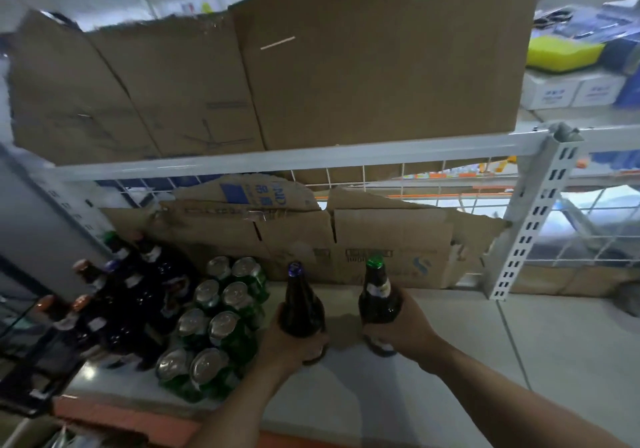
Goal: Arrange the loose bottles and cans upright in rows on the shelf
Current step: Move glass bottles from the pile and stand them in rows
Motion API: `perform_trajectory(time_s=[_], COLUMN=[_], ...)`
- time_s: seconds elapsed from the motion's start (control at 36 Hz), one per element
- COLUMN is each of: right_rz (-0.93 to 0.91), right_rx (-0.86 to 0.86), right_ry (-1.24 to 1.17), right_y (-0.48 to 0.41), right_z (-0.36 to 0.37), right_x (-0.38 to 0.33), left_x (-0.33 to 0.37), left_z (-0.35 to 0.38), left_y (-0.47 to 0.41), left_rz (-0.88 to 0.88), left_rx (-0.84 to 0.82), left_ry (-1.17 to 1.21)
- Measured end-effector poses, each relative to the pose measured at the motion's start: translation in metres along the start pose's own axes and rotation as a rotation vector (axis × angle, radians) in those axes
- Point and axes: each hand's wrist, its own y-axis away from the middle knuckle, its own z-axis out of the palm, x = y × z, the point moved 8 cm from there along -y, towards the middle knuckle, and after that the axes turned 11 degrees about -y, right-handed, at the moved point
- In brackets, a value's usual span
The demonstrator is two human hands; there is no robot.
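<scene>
Two dark glass bottles in hand, both upright: one purple-capped bottle (300, 309) gripped low on its body by the left hand (294, 345), fingers wrapped round it; one green-capped bottle (379, 297) gripped the same way by the right hand (407, 328). Both bases sit at or just above the pale shelf (457, 350); contact cannot be told. Eight green cans (214, 316), upright, silver tops showing, stand in two rows of four running front to back, just left of the purple-capped bottle. At least six standing bottles (138, 295), dark, with copper, purple and green caps, are grouped at the shelf's left end, touching the cans; the exact count is lost in shadow. One wall of flattened cardboard (388, 239) lines the back. One slotted post (533, 212) stands at right. Brown cartons (311, 73), number unclear, fill the tier above.
</scene>
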Motion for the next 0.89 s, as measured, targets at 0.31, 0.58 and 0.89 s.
perform_trajectory(time_s=[0.31, 0.58, 0.89], right_rz=[-0.067, -0.012, -0.068], right_rx=[0.016, 0.102, 0.123], right_ry=[-0.044, -0.044, -0.144], right_y=[-0.025, -0.062, -0.078], right_z=[0.041, 0.07, 0.076], right_x=[-0.052, -0.037, -0.029], left_x=[0.038, 0.024, 0.011], left_z=[-0.067, -0.057, -0.037], left_y=[-0.035, -0.087, -0.118], left_rz=[0.099, 0.106, 0.078], left_rx=[0.148, -0.012, -0.038], left_ry=[-0.002, -0.02, 0.125])
